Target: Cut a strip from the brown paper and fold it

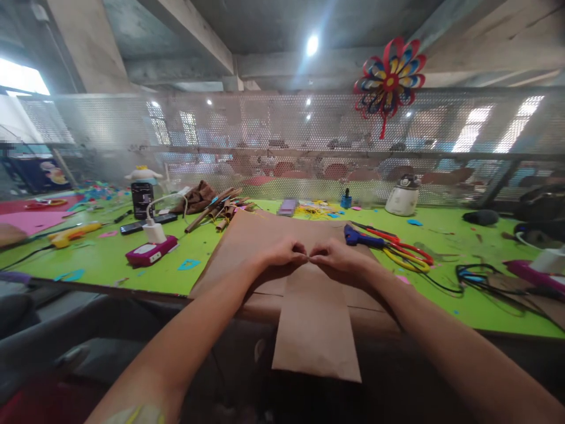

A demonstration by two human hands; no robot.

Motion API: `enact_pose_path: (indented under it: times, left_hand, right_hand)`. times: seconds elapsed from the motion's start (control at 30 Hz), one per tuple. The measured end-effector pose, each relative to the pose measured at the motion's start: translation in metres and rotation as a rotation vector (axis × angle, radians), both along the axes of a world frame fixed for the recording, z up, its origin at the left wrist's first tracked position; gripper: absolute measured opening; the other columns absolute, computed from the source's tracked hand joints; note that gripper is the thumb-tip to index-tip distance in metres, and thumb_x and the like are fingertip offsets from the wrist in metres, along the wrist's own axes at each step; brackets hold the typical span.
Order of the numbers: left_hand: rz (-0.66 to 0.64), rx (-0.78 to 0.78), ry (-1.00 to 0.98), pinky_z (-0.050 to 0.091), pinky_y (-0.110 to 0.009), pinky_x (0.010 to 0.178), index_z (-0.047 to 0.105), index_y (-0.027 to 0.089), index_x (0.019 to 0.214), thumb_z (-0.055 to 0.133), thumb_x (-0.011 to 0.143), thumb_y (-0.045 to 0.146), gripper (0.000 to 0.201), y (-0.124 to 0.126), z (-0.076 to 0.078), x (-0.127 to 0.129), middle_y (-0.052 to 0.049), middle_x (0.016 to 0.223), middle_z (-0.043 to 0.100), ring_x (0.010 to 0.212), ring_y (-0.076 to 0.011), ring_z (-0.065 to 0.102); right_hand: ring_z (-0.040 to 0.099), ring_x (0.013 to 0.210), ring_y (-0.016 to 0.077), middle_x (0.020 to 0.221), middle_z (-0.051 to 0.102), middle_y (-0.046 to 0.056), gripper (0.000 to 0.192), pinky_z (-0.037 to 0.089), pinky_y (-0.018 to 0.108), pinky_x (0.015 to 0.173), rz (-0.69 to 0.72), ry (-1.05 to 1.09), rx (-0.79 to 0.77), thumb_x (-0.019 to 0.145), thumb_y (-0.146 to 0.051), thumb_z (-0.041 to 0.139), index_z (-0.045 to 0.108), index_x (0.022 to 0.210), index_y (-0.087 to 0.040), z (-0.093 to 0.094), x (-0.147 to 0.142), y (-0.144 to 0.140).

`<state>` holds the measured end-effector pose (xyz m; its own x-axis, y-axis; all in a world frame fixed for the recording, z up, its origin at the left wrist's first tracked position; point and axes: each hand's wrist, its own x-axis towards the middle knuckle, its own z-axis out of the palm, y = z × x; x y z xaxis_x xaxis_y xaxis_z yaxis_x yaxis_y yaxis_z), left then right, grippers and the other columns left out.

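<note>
Streaked glare is cast by the ceiling lamp (312,45); the window (21,76) at far left is washed out. Space beneath the table (154,277) is darkened, and outer edges are blurred.

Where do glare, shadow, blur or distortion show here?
Head view: glare flares off the ceiling lamp, and the far-left window is washed out. Head view: shadow darkens the brown paper beneath the left hand and right hand. Head view: everything beyond the mesh panel is hazy; the wide lens seems to stretch the forearms.
</note>
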<state>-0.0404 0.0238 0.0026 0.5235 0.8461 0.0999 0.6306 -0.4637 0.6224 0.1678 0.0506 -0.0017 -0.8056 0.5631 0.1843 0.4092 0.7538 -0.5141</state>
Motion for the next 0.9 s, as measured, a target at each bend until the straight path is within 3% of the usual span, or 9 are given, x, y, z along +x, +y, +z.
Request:
enact_pose_path:
  times: [0.27, 0.47, 0.7, 0.9]
  left_hand:
    - [-0.054, 0.118, 0.129, 0.038, -0.022, 0.063, 0.065, 0.012, 0.085, 0.055, 0.079, 0.027, 0.019, 0.005, -0.007, -0.003, -0.002, 0.076, 0.062, 0.068, -0.0122, 0.05]
    - [-0.056, 0.166, 0.101, 0.039, -0.022, 0.066, 0.063, 0.012, 0.086, 0.058, 0.08, 0.027, 0.017, 0.006, -0.014, 0.005, -0.002, 0.08, 0.062, 0.071, -0.0124, 0.05]
    - [-0.057, 0.22, 0.057, 0.04, -0.022, 0.067, 0.059, 0.013, 0.078, 0.058, 0.078, 0.019, 0.006, 0.006, -0.019, 0.008, 0.0, 0.077, 0.059, 0.071, -0.0117, 0.049]
    - [-0.02, 0.206, 0.083, 0.039, -0.022, 0.065, 0.058, 0.014, 0.08, 0.058, 0.078, 0.019, 0.006, 0.003, -0.019, 0.008, 0.001, 0.076, 0.056, 0.07, -0.0115, 0.047]
  right_hand:
    - [0.056, 0.073, 0.0158, 0.085, 0.066, 0.007, 0.026, 0.041, 0.026, 0.068, -0.013, -0.008, 0.091, 0.082, -0.031, 0.055, 0.07, 0.094, -0.014, -0.004, 0.007, -0.003]
    - [0.056, 0.071, 0.0157, 0.085, 0.068, 0.008, 0.024, 0.04, 0.026, 0.066, -0.02, -0.043, 0.157, 0.085, -0.029, 0.054, 0.071, 0.093, -0.013, -0.007, 0.002, -0.003]
    - [0.056, 0.069, 0.0154, 0.083, 0.069, 0.008, 0.022, 0.038, 0.024, 0.064, -0.007, -0.109, 0.224, 0.083, -0.017, 0.05, 0.071, 0.088, -0.015, 0.006, -0.001, -0.014]
    - [0.053, 0.067, 0.0153, 0.08, 0.067, 0.006, 0.018, 0.036, 0.025, 0.061, -0.006, -0.136, 0.238, 0.083, -0.02, 0.051, 0.068, 0.088, -0.018, 0.009, 0.006, -0.021]
